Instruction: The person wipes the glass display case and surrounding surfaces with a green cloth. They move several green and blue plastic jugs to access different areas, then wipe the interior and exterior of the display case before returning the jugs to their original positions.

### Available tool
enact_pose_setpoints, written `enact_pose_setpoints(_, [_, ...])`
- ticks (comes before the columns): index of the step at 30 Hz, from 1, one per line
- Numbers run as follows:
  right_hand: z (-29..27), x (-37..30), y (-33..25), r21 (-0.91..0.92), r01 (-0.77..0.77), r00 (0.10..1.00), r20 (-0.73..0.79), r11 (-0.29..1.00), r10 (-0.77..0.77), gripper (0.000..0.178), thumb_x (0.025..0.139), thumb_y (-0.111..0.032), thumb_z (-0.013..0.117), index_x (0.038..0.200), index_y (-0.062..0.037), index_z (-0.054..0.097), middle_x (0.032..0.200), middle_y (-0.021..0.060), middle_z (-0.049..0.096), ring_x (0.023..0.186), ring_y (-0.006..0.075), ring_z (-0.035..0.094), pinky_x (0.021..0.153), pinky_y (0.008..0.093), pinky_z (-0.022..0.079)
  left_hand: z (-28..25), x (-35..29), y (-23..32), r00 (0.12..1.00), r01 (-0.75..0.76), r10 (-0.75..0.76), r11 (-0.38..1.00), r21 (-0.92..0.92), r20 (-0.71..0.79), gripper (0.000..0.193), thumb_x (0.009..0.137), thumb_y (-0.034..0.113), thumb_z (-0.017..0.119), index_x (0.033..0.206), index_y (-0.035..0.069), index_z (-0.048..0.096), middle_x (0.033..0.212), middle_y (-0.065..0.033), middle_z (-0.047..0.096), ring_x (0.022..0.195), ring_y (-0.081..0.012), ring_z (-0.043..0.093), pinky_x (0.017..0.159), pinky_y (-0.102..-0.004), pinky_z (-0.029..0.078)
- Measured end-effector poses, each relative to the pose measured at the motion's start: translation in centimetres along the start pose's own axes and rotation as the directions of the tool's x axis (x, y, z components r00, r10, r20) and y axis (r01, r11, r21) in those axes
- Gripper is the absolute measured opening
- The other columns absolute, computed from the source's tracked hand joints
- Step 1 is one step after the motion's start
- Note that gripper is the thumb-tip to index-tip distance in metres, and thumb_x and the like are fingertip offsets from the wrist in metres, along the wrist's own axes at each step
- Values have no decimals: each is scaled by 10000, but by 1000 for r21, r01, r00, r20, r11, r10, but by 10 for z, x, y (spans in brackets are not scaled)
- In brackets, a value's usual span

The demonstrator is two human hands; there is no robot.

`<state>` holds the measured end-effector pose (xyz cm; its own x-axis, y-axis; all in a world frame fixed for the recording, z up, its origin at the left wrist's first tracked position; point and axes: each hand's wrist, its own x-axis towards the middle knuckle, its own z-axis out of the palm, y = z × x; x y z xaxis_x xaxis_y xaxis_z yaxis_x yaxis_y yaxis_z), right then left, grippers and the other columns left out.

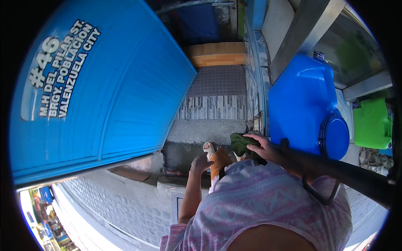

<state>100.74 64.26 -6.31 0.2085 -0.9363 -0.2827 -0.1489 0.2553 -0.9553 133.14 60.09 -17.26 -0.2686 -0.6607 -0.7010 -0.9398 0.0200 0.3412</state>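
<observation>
My right hand (266,149) is closed on a dark green cloth (242,144), its thumb and fingers on the cloth's right side. Lower and to the left, my left hand (199,163) has its thumb apart from its fingers, and I see nothing in it. Close by its thumb is an orange textured piece of fabric (220,163) in front of my body; what it belongs to is unclear. Beyond that fabric one foot in a light sandal (208,148) shows. A thick black bar (335,169) with a curved loop passes by my right forearm and partly hides it.
A large blue panel door (121,92) fills the left. At right stands a blue plastic water container (299,108), with a green container (372,123) farther right. Ahead, a concrete step (205,130) leads to a grey mat (215,81) and a wooden step (217,54).
</observation>
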Motion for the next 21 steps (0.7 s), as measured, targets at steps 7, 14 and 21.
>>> enact_pose_setpoints(7, [0,11,1,192,-127,933,-311,973,183,415,871,-81,625,1274,-35,536,1132,80,625,1022,148,584,900,301,465,-2,119,-124,962,-57,78,994,-90,260,743,718,426,754,1272,-11,521,1151,-202,632,1063,-303,619,895,-395,486])
enact_pose_setpoints(14, [0,21,9,539,-13,718,-581,842,382,419,834,-89,657,1242,-47,570,1121,74,636,1043,169,582,924,314,456,-128,259,-237,962,-10,1,999,33,273,638,698,382,760,1142,-47,598,1087,-203,654,998,-300,635,863,-383,492])
enact_pose_setpoints(21, [19,12,7,517,-13,525,-724,856,446,437,804,-86,664,1229,-28,577,1095,74,646,978,175,604,904,314,466,-252,331,-204,993,-120,120,993,-6,-23,549,770,334,711,1157,-38,595,1106,-222,643,1030,-331,616,862,-410,493])
